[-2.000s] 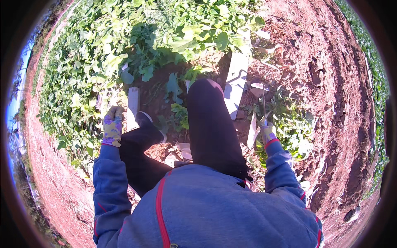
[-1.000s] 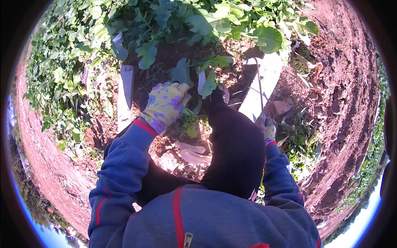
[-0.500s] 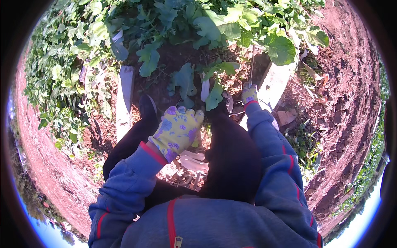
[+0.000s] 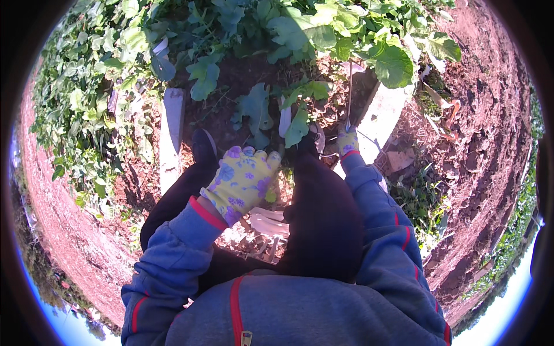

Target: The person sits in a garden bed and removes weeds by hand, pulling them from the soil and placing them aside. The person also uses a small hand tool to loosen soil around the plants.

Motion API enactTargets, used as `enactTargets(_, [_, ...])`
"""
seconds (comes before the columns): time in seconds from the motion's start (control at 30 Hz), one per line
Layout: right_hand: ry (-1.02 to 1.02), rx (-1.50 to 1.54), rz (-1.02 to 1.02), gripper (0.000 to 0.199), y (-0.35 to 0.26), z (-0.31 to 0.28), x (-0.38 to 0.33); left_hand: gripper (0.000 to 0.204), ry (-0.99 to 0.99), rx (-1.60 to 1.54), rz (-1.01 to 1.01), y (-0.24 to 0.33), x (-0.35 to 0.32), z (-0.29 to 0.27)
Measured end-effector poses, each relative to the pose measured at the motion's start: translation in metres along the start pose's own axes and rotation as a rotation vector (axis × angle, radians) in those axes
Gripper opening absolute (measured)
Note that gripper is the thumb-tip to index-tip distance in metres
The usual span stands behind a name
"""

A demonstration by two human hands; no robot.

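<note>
My left hand, in a yellow glove with purple flowers, is closed in a fist between my knees. Broad green leaves of a leafy plant stand just beyond its knuckles, and their lower stems run to the fist. What lies inside the fingers is hidden. Pale, elongated pieces show below this hand; whether they join the leaves cannot be seen. Farther right, beside my right knee, my gloved right hand is closed round a thin rod-like tool that points away from me, its far end near the foliage.
Dense leafy plants grow across the far side. A pale board-like strip lies left of my left shoe, and another bright strip lies right of my right hand. Reddish-brown soil extends to both sides.
My left hand has shifted slightly left with its fist still closed. The right hand has drawn a little toward me, and more of the thin tool shows beyond it.
</note>
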State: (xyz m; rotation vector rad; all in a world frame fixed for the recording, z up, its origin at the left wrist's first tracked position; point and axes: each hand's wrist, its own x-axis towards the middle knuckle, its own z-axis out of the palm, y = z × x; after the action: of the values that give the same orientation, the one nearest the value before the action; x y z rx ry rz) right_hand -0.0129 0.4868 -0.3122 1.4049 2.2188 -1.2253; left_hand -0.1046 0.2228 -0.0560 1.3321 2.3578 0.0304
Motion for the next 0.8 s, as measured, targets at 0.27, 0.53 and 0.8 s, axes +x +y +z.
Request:
enactTargets(0.27, [0.046,-0.096,-0.067,0.050,0.000,0.021,0.012,0.028,0.015,-0.012,0.021,0.002,0.004,0.001])
enactTargets(0.53, [-0.096,0.017,0.001,0.049,0.003,0.001,-0.024,0.030,-0.043,0.016,-0.008,0.002,0.001,-0.001])
enactTargets(0.8, [0.032,-0.195,-0.077,0.041,-0.032,0.013,0.023,0.034,-0.027,-0.037,0.007,0.003,0.005,-0.003])
